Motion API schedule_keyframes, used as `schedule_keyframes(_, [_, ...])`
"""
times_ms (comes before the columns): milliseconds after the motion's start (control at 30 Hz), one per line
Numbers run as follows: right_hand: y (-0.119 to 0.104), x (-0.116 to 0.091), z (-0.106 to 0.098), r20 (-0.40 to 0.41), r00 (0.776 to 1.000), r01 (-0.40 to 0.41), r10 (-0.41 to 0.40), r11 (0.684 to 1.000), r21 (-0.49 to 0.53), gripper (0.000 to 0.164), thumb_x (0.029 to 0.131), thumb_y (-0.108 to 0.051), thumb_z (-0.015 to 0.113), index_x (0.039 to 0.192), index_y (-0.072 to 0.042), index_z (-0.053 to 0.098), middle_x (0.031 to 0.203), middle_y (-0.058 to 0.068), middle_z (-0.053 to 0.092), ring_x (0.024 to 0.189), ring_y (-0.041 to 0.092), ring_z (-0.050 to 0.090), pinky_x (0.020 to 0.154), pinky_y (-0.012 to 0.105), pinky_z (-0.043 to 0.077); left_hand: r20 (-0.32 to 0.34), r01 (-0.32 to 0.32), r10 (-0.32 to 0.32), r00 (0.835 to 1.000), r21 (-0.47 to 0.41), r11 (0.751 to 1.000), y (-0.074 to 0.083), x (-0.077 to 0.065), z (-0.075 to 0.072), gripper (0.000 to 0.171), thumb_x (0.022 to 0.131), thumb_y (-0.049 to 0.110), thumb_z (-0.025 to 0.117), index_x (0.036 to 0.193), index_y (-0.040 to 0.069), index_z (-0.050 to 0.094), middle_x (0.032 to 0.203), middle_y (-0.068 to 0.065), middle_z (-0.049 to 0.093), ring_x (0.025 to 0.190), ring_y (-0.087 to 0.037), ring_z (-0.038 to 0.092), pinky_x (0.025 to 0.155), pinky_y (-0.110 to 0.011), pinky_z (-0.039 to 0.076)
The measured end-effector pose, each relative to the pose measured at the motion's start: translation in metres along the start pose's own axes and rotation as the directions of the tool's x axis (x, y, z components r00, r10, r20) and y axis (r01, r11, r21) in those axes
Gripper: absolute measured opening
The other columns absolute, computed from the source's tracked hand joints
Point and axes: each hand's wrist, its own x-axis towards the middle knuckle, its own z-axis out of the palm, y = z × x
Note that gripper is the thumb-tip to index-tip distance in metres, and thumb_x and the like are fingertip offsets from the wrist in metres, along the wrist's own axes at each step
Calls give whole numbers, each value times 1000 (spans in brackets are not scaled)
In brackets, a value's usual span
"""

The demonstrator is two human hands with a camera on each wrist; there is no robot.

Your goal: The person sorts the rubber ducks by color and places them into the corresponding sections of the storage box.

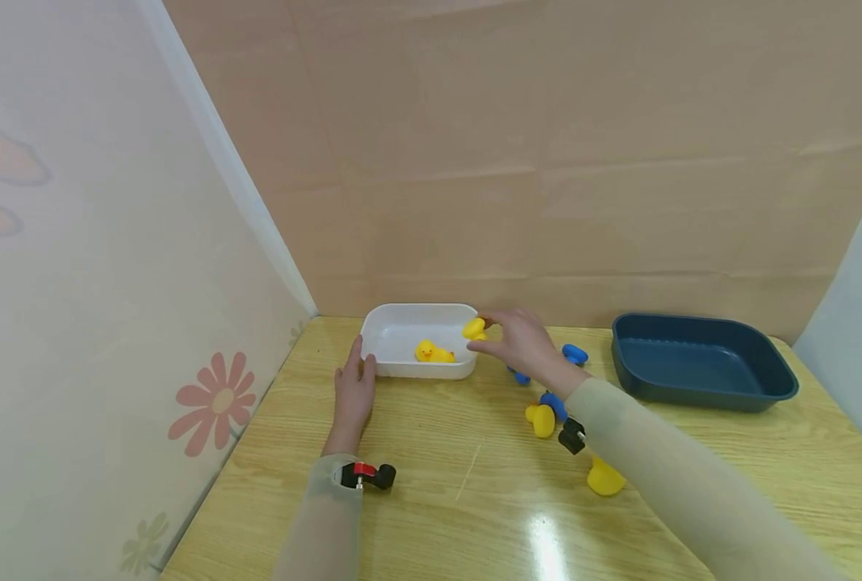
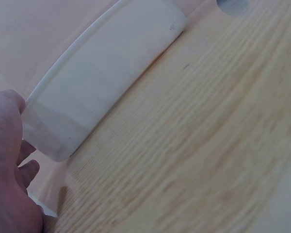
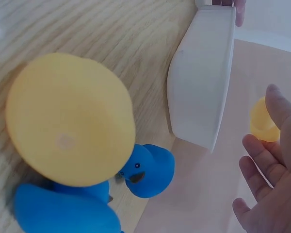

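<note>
Yellow rubber duck point(image 1: 474, 328), pinched by right hand point(image 1: 521, 340), near white tray point(image 1: 416, 370), left hand point(image 1: 355, 391) touching tray's left end, fingers apart

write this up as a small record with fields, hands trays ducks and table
left hand: touching the left end of the white tray
right hand: holding a yellow duck by that tray's right end
in white tray: at least one other yellow duck
dark blue tray: far right, apart from the white one
loose yellow ducks: two visible on the table, one partly behind the right sleeve
loose blue ducks: between the trays
table: wood grain
</note>
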Motion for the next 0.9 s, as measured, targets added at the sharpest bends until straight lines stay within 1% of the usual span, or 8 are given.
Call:
schedule_keyframes(100, [2,6,5,4,1000,-5,5,1000,-1,65,97,-46,87,146,-7,71,129,9,78,127,38,65,120,60,39,3,3,-3,1000,2,1000,-2,1,-1,65,120,42,41,177,15,26,177,-10,35,165,-36,27,135,-58,-6])
schedule_keyframes(267, [5,16,13,-6,1000,-4,4,1000,1,65,96,-46,88,145,-7,72,126,9,79,126,37,66,120,60,39,3,-1,1,1000,4,1000,-1,1,-2,65,120,42,41,177,17,26,177,-11,36,165,-36,27,135,-59,-6])
schedule_keyframes(433, [5,19,19,-6,1000,-26,26,1000,14,62,96,-43,88,144,-7,73,123,9,79,124,39,66,115,59,45,-4,-1,1,1000,15,1000,0,1,0,64,120,41,42,177,16,27,176,-12,36,165,-37,28,135,-58,-5])
schedule_keyframes(533, [5,19,20,0,999,-38,38,999,5,61,97,-42,88,144,-7,72,123,10,78,122,39,67,112,59,48,-2,9,-9,1000,7,1000,1,1,1,64,120,40,42,177,17,27,177,-10,36,166,-39,23,135,-59,-5])
schedule_keyframes(667, [4,21,21,-5,999,-42,42,999,-7,61,97,-43,87,145,-7,72,124,10,79,122,38,66,115,60,46,8,21,-21,1000,-3,1000,3,1,2,63,120,41,42,178,21,26,178,-8,34,168,-40,16,135,-60,-4])
schedule_keyframes(733, [4,21,22,-9,999,-38,38,999,-7,62,98,-44,86,145,-7,72,126,11,78,124,38,66,116,61,45,14,26,-26,1000,-2,1000,4,1,3,63,120,41,42,178,23,25,178,-7,34,168,-42,11,134,-63,-3])
schedule_keyframes(833, [3,21,23,-9,999,-35,35,999,3,65,98,-43,86,149,-6,69,136,12,76,131,40,64,120,62,42,14,31,-31,999,-2,1000,4,1,3,63,120,41,42,178,23,25,178,-7,33,168,-44,6,134,-65,-1])
schedule_keyframes(900, [2,21,23,-6,999,-36,36,999,9,68,99,-43,85,152,-6,66,144,13,72,136,41,62,122,63,41,15,30,-30,999,1,1000,5,0,3,63,120,41,42,178,22,25,178,-8,33,168,-43,8,134,-65,-2])
